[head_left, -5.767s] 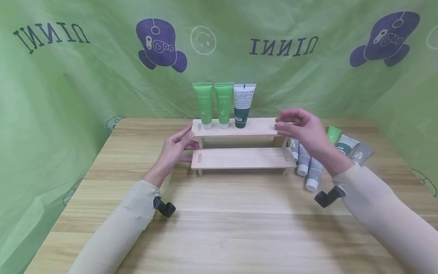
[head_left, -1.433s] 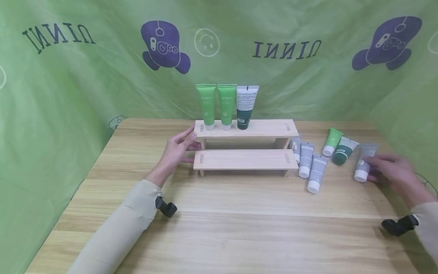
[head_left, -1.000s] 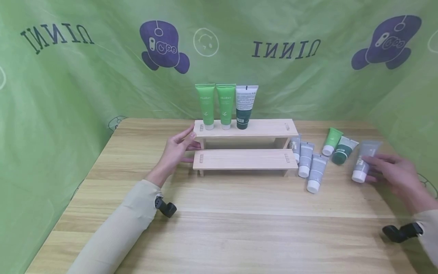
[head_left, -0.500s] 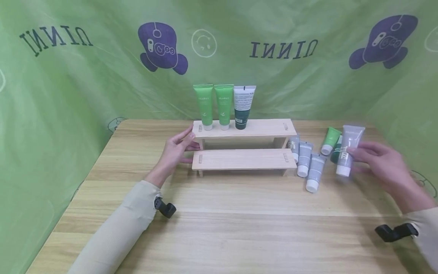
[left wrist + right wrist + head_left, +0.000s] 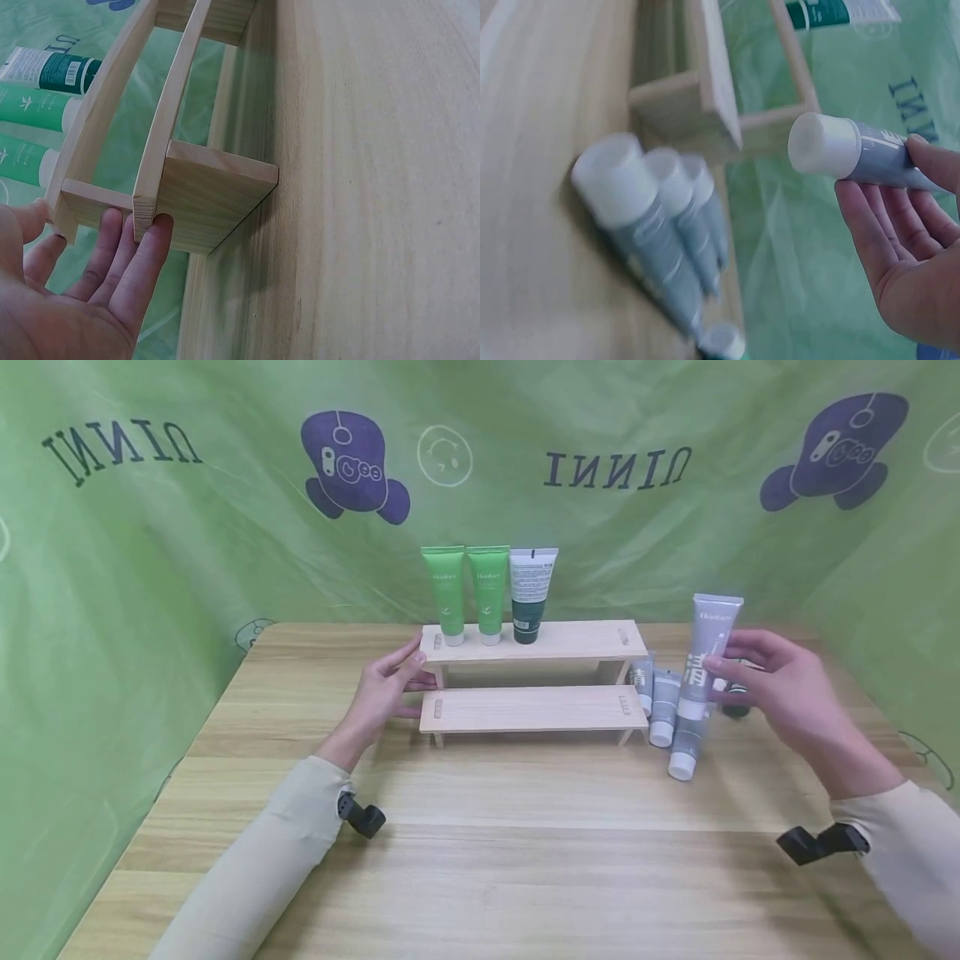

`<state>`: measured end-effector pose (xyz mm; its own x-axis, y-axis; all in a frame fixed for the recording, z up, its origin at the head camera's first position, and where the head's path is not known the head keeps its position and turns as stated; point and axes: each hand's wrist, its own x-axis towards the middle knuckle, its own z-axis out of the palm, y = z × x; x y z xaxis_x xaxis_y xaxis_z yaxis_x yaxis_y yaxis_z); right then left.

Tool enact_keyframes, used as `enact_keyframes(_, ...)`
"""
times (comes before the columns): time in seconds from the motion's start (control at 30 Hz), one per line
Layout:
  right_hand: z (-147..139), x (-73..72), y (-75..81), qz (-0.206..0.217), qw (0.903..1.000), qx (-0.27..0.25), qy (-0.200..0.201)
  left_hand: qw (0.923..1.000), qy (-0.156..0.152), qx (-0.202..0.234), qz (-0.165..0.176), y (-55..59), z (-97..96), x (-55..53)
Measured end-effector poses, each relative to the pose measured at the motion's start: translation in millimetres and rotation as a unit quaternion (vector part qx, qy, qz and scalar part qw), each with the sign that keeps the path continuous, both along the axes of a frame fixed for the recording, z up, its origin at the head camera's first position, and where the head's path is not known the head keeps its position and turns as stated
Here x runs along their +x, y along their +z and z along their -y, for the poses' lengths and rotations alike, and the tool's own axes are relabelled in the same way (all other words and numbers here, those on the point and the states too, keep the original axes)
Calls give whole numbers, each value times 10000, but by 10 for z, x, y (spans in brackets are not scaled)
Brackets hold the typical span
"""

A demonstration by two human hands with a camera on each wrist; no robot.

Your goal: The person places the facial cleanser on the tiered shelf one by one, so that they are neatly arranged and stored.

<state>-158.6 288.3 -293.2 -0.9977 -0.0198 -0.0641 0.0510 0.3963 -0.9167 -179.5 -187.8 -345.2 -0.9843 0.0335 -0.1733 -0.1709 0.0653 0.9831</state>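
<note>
My right hand (image 5: 783,685) holds a grey squeeze tube (image 5: 708,639) cap-down above the table, thumb on its printed front and fingers behind. In the right wrist view the white cap (image 5: 825,144) of this tube points away from the palm. My left hand (image 5: 381,693) grips the left end of a two-tier wooden shelf (image 5: 532,708), thumb at the upper board, fingertips against the lower one. Two green tubes (image 5: 447,593) and a white-and-dark-green tube (image 5: 531,593) stand on caps along the upper tier. Nothing stands on the lower tier.
Grey tubes (image 5: 663,710) lie on the table right of the shelf, one partly hidden by the held tube. A dark green cap (image 5: 737,706) shows behind my right hand. A printed green curtain (image 5: 480,493) hangs behind the wooden table (image 5: 480,860).
My right hand left the shelf's right end, took the grey tube from the table's far right, then lifted it and brought it leftward. The left hand stayed at the shelf.
</note>
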Motion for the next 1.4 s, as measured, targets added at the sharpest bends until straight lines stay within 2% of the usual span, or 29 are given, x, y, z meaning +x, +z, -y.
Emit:
enact_keyframes(0.1,138,-26,68,-71,9999,36,131,10000,-27,-13,4,-5,5,-1)
enact_keyframes(0.2,282,-51,129,-201,9993,-184,274,10000,-31,-7,10,-9,5,-5)
enact_keyframes(0.53,725,-218,260,-635,9870,-1350,591,10000,13,7,39,-13,9,-11)
enact_keyframes(0.73,914,-352,302,-726,9822,-1603,661,9999,69,83,40,-13,4,-12)
enact_keyframes(1.0,1084,-493,285,-743,9755,-1939,723,10000,29,-46,-31,-1,4,-7)
enact_keyframes(1.4,1283,-639,259,-746,9764,-1926,631,10000,39,-23,-30,-3,-2,-4)
